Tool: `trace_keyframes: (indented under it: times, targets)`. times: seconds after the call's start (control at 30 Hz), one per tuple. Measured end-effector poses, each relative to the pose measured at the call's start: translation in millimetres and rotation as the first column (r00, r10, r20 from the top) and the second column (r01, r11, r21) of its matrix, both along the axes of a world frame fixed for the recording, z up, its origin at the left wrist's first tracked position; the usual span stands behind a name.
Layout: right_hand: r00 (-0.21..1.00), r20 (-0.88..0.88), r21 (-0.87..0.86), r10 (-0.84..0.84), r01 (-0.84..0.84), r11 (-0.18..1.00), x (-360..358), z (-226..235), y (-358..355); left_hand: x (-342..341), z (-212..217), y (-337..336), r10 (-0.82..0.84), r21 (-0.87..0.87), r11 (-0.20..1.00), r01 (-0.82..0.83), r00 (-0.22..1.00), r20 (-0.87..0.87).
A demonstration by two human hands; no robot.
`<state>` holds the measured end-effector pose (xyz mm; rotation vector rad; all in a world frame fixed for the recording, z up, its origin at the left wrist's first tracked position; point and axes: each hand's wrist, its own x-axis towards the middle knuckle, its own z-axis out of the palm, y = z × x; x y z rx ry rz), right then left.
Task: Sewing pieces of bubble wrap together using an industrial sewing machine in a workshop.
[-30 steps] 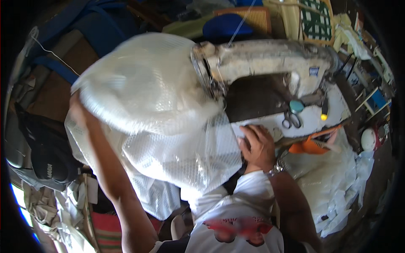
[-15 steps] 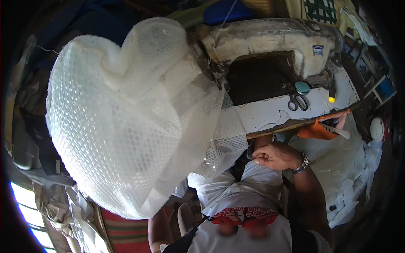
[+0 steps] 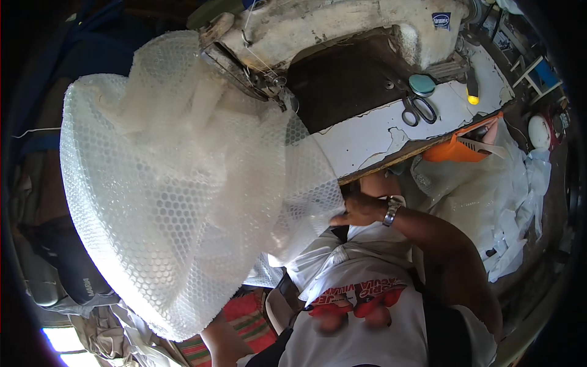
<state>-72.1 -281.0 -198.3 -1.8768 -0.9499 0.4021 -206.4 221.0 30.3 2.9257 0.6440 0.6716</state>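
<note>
A large, billowing sheet of clear bubble wrap (image 3: 177,202) covers the left and middle, bunched up against the needle end of a worn, off-white sewing machine (image 3: 342,27). Its right corner hangs over the table's front edge, above my lap. My right hand (image 3: 362,210), a metal watch on its wrist, is at that corner. The thumb stretches out to the wrap's edge, apart from the other fingers, which show only in part; no firm grip is visible. My left forearm (image 3: 223,342) rises from the lower edge and passes behind the wrap, where my left hand is hidden.
On the white, chipped tabletop (image 3: 348,147) lie black-handled scissors (image 3: 419,111), a round teal case (image 3: 422,84) and a yellow-tipped tool (image 3: 472,92). An orange pouch (image 3: 455,150) hangs at the front edge. Crumpled plastic sheeting (image 3: 474,196) lies to the right.
My right hand has moved left to the bubble wrap's corner, its thumb now stretched out. The view has shifted, with the machine higher and further left. The wrap's folds have changed shape.
</note>
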Motion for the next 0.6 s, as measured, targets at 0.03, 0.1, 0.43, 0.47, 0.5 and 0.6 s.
trace_keyframes:
  times: [0.03,0.1,0.43,0.47,0.5,0.6]
  targets:
    - [0.997,-0.041,0.001,0.062,-0.062,0.998,-10,3,10,2,0,1,-0.006,-0.017,1.0,0.006,1.0,-0.016]
    - [0.979,-0.115,0.069,0.166,-0.159,0.985,-35,29,29,10,1,4,-0.034,-0.044,0.998,0.033,0.999,-0.042]
    - [0.883,-0.442,0.088,0.161,-0.135,0.987,-80,126,46,142,-11,21,-0.347,0.026,0.934,0.357,0.92,-0.182]
    - [0.949,-0.301,-0.069,0.097,-0.123,0.99,-76,109,51,157,-16,22,-0.363,0.044,0.924,0.379,0.909,-0.206]
    - [0.991,-0.129,-0.178,-0.029,0.006,0.984,-80,93,57,169,-22,22,-0.374,0.058,0.916,0.397,0.899,-0.228]
    - [0.974,0.027,0.051,-0.224,0.222,0.974,-83,43,62,194,-26,26,-0.399,0.09,0.896,0.435,0.877,-0.269]
